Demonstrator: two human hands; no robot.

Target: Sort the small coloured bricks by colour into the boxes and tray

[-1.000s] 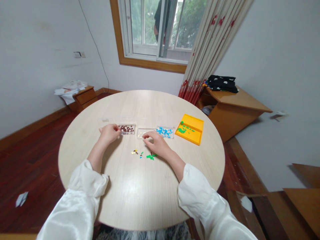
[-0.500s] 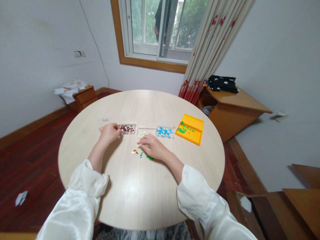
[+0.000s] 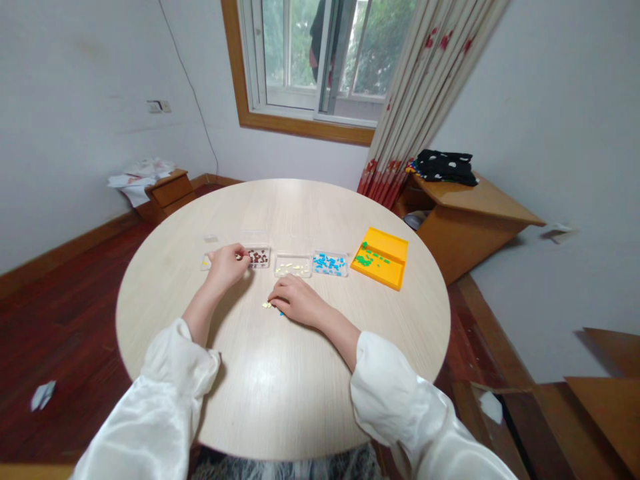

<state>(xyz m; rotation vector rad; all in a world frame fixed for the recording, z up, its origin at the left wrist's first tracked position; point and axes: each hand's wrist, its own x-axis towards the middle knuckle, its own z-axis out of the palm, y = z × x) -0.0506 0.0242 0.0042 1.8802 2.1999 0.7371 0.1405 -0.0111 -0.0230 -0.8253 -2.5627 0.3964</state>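
My left hand is over the left edge of a clear box of small brown pieces, thumb and fingers pinched together; whatever is between them is too small to make out. My right hand rests low over the table, its fingertips drawn together at a few loose cream pieces. A blue piece lies just under its fingers, and the palm hides the surface below. Beyond this hand stands a clear box with cream pieces, and beside it another with blue pieces.
On the right of the round table lies an open yellow case with green pieces. A clear box with yellow pieces is partly behind my left hand. A wooden desk stands past the table's right edge.
My left hand has shifted slightly right over the brown pieces. My right hand has moved a little left and nearer, its fingers drawing in, and now covers part of the loose pile.
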